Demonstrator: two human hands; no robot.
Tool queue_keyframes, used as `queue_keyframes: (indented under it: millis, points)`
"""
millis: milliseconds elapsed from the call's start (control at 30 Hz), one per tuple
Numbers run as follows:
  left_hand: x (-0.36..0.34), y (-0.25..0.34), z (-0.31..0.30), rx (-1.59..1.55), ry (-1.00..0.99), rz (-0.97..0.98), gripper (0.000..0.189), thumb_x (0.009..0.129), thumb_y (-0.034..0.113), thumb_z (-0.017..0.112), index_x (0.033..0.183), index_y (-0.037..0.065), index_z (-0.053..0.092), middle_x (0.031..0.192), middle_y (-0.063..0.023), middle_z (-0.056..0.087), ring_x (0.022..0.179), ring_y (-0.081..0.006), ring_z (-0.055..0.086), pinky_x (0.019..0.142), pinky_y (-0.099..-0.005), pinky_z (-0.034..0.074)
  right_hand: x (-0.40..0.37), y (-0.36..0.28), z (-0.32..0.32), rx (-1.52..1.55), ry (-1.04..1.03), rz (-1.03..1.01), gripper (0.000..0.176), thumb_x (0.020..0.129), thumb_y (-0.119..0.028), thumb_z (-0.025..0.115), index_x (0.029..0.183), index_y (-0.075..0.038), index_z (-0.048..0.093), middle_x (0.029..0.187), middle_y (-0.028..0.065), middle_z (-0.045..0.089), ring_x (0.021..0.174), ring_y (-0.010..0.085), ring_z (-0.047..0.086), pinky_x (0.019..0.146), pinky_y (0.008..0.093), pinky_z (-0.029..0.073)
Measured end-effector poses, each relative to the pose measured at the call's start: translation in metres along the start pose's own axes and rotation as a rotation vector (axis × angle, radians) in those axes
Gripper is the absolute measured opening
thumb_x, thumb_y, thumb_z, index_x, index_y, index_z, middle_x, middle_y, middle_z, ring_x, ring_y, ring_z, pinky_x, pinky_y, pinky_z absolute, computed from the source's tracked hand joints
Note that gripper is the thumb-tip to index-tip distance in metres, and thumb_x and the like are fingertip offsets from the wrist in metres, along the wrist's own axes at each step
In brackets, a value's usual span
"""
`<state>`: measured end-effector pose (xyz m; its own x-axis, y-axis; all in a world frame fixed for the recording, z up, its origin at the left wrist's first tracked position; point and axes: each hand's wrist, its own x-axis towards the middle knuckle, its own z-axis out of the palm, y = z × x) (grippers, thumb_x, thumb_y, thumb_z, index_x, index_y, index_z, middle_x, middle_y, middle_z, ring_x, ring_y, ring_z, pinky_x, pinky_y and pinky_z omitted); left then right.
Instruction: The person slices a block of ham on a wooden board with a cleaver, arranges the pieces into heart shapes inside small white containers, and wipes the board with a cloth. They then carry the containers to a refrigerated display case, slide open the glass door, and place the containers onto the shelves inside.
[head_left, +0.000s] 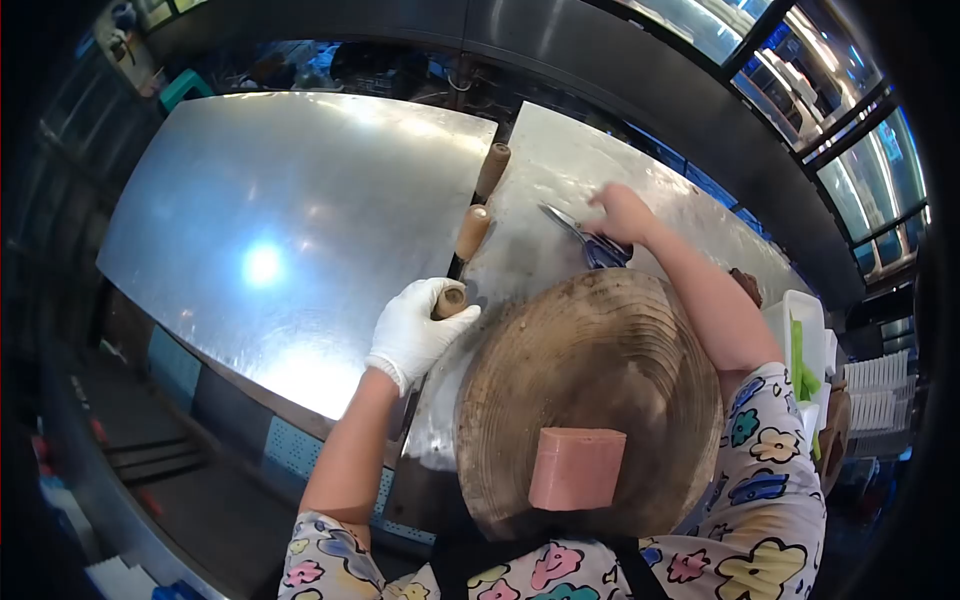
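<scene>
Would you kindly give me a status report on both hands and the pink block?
Gloved left hand around wooden handle. Bare right hand at the scissors, contact unclear. Pink block on round chopping block, untouched, nothing on top.

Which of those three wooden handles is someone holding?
The near handle, beside the round chopping block: the white-gloved left hand grasps it. The middle handle and far handle are untouched.
</scene>
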<state>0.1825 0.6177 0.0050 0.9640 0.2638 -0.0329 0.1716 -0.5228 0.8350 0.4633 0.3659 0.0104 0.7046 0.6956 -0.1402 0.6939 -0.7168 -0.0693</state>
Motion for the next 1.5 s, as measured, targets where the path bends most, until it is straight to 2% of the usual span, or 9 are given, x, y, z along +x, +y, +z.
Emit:
queue_keyframes:
  millis: [533,700,833,967,1100,1200,1300,1400,1500]
  points:
    - [-0.015,0.013,-0.038,-0.264,0.118,0.087,0.029,0.086,0.011,0.072,0.110,-0.003,0.063,0.091,-0.0060,0.065,0.076,-0.0113,0.064,0.067,-0.0234,0.053,0.096,-0.132,-0.023,0.516,-0.072,0.111,0.068,0.083,-0.025,0.068,0.144,-0.009,0.041,0.105,0.0162,0.067,0.078,0.0262,0.069,0.053,0.0357,0.059]
    - [-0.007,0.036,-0.060,-0.283,0.053,0.107,0.027,0.088,0.011,0.070,0.109,-0.004,0.063,0.081,-0.0065,0.067,0.068,-0.0116,0.064,0.063,-0.0247,0.053,0.085,-0.106,-0.027,0.565,-0.086,0.079,0.063,0.083,-0.022,0.067,0.140,-0.006,0.045,0.111,0.0157,0.066,0.097,0.0282,0.066,0.055,0.0363,0.058]
    - [-0.017,0.089,-0.086,-0.374,0.128,0.084,0.027,0.090,0.015,0.069,0.109,-0.003,0.064,0.078,-0.0054,0.066,0.065,-0.0100,0.061,0.059,-0.0231,0.048,0.063,-0.113,-0.050,0.239,0.393,0.025,0.035,0.084,-0.023,0.067,0.110,0.001,0.064,0.101,0.0152,0.069,0.088,0.0263,0.069,0.050,0.0313,0.054]
    - [-0.052,0.157,-0.121,-0.334,0.428,0.284,0.028,0.091,0.022,0.068,0.108,0.000,0.068,0.082,-0.0007,0.063,0.067,-0.0099,0.054,0.058,-0.0219,0.041,-0.051,-0.161,-0.142,0.855,-0.183,0.046,0.036,0.089,-0.034,0.062,0.084,0.002,0.067,0.068,0.0123,0.066,0.056,0.0164,0.067,0.046,0.0261,0.051]
    - [-0.075,0.212,-0.140,-0.275,0.921,0.834,0.023,0.094,0.016,0.063,0.108,-0.002,0.066,0.093,-0.0102,0.069,0.077,-0.0148,0.065,0.064,-0.0264,0.051,-0.165,-0.192,-0.177,1.112,-0.580,-0.270,0.056,0.095,-0.050,0.054,0.095,0.005,0.067,0.074,0.0119,0.068,0.068,0.0193,0.069,0.058,0.0299,0.056]
    - [-0.094,0.219,-0.112,-0.053,0.820,0.953,0.024,0.094,0.017,0.063,0.108,-0.002,0.065,0.094,-0.0131,0.069,0.080,-0.0193,0.066,0.067,-0.0289,0.053,-0.199,-0.222,-0.154,1.219,-0.383,-0.408,0.076,0.094,-0.066,0.038,0.119,0.002,0.060,0.092,0.0155,0.069,0.094,0.0234,0.068,0.082,0.0379,0.055]
    - [-0.121,0.240,-0.113,0.359,0.772,1.196,0.026,0.094,0.018,0.062,0.109,-0.004,0.063,0.096,-0.0176,0.069,0.083,-0.0259,0.069,0.070,-0.0325,0.056,-0.229,-0.257,-0.159,2.276,-0.178,-0.446,0.108,0.081,-0.080,0.046,0.145,0.004,0.026,0.111,0.0185,0.063,0.104,0.0215,0.061,0.098,0.0416,0.045]
    - [-0.148,0.260,-0.025,-0.239,0.392,1.093,0.041,0.091,0.018,0.066,0.123,-0.002,0.053,0.118,-0.0193,0.060,0.104,-0.0267,0.063,0.089,-0.0382,0.050,-0.276,-0.222,-0.140,2.335,0.492,-0.476,0.057,0.102,-0.041,0.041,0.139,0.003,0.040,0.127,0.0216,0.056,0.115,0.0293,0.058,0.098,0.0427,0.049]
    - [-0.148,0.223,0.003,-0.465,-0.061,0.696,0.070,0.083,0.023,0.074,0.141,0.003,0.043,0.131,-0.0148,0.055,0.123,-0.0256,0.053,0.105,-0.0373,0.041,-0.316,-0.149,-0.111,2.601,0.244,-0.610,0.038,0.103,-0.023,0.038,0.120,0.008,0.051,0.112,0.0179,0.063,0.108,0.0284,0.062,0.100,0.0419,0.049]
